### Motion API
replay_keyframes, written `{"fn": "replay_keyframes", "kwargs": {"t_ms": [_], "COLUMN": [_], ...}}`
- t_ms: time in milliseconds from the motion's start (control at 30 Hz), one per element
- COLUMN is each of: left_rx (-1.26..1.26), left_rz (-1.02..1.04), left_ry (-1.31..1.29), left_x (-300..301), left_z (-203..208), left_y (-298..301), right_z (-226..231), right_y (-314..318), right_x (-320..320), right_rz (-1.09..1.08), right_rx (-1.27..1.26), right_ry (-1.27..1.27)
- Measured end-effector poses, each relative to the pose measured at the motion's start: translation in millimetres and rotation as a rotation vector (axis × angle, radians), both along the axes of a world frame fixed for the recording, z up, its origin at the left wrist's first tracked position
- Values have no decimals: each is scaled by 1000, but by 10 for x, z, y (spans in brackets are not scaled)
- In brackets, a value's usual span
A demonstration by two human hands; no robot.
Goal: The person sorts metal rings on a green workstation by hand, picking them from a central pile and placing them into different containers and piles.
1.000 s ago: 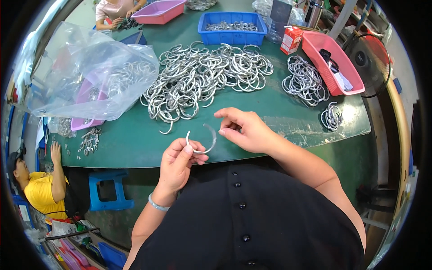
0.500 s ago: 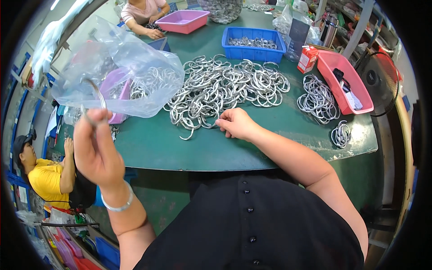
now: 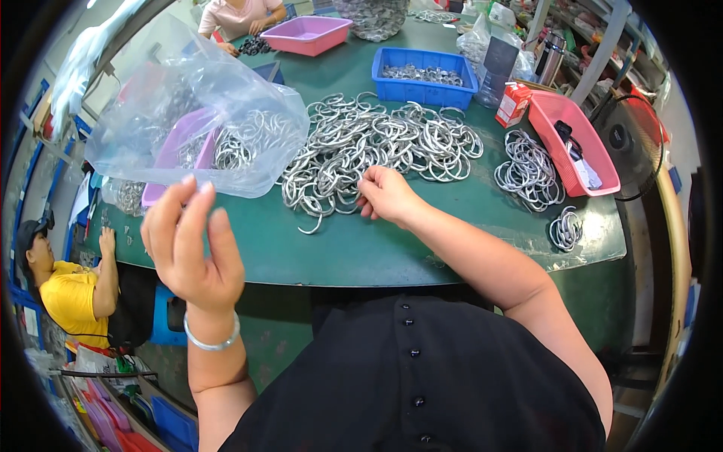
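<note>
A wide heap of silver, C-shaped metal bangles (image 3: 376, 143) lies on the green table. At its near edge my right hand (image 3: 390, 197) has thumb and fingers pinched together against the bangles; whatever lies between the fingertips is hidden. My left hand (image 3: 194, 252) is raised over the table's near left edge, fingers apart and holding nothing, with a pale bangle (image 3: 212, 335) round the wrist. Just beyond it spreads a clear plastic bag (image 3: 256, 177), with more silver bangles and a purple tray (image 3: 203, 156) showing through or beside it.
Smaller bangle piles (image 3: 527, 172) lie at right beside a pink basket (image 3: 576, 147), a red carton (image 3: 513, 104) and a fan (image 3: 629, 143). A blue bin (image 3: 425, 92) holds metal pieces. One co-worker (image 3: 237, 16) sits across the table; another in yellow (image 3: 75, 301) is at left.
My left hand has let go of the bangle it held and its fingers have spread, while it moved lower and to the right. My right hand has shifted slightly up along the heap.
</note>
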State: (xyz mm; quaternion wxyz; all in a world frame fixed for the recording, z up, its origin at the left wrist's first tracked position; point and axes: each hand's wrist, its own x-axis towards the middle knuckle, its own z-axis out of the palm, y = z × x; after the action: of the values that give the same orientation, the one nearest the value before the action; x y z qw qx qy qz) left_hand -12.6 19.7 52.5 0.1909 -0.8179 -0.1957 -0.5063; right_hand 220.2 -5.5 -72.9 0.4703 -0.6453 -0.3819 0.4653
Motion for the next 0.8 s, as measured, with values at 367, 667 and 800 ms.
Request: {"fn": "replay_keyframes", "kwargs": {"t_ms": [367, 667, 800], "left_rx": [-568, -1101, -1199], "left_rz": [-264, -386, -423], "left_ry": [-31, -12, -18], "left_x": [37, 161, 195], "left_z": [-727, -1078, -1111], "left_y": [-214, -250, -283], "right_z": [274, 186, 183], "right_y": [128, 155, 209], "right_x": [108, 116, 123], "right_rz": [234, 348, 249], "right_rx": [-154, -233, -227], "right_ry": [-389, -168, -21]}}
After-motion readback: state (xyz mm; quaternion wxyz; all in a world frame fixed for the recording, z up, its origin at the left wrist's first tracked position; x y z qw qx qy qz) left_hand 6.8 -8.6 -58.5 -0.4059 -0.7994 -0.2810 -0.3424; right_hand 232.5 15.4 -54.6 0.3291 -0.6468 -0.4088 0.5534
